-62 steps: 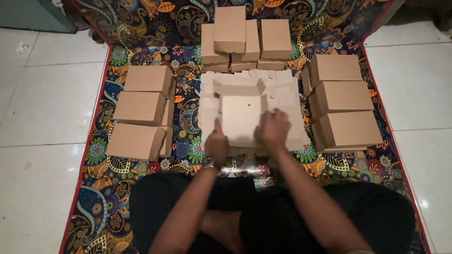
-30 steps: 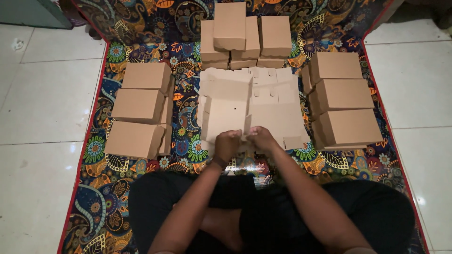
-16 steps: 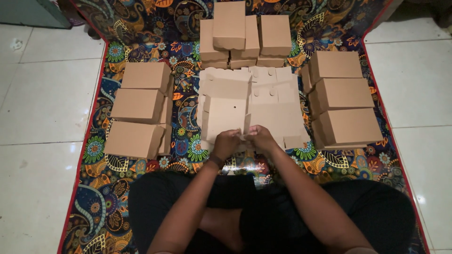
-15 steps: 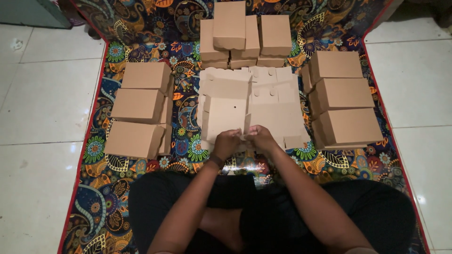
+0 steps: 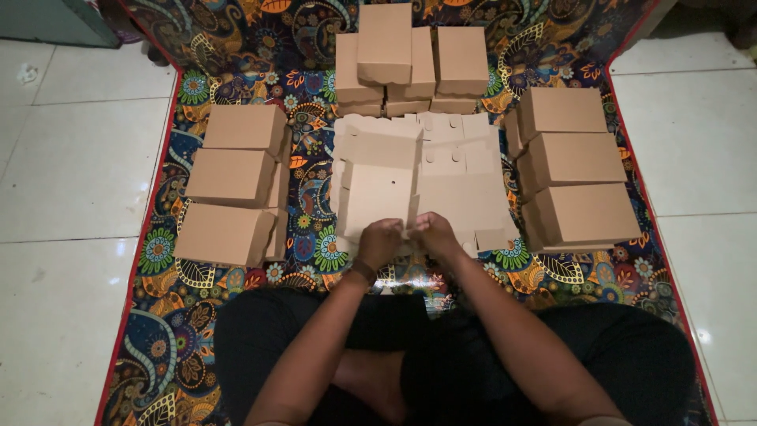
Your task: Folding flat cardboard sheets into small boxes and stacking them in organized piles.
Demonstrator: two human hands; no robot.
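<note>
A flat brown cardboard box blank (image 5: pixel 378 193) lies on top of a pile of unfolded blanks (image 5: pixel 465 185) on the patterned mat in front of me. My left hand (image 5: pixel 378 243) and my right hand (image 5: pixel 432 233) meet at its near edge, fingers curled and pinching the cardboard's near flap. The fingertips are hidden under the knuckles. My crossed legs in dark trousers fill the bottom of the view.
Folded brown boxes stand in three groups: a stack on the left (image 5: pixel 233 185), a stack on the right (image 5: pixel 576 170), and a stack at the back (image 5: pixel 410 63). The colourful mat (image 5: pixel 236 47) has red edges; white floor tiles (image 5: pixel 71 173) lie on both sides.
Two seconds ago my hands were spread apart on the blank, pressing it. They have since come together at its near edge and have held almost still for the last second.
</note>
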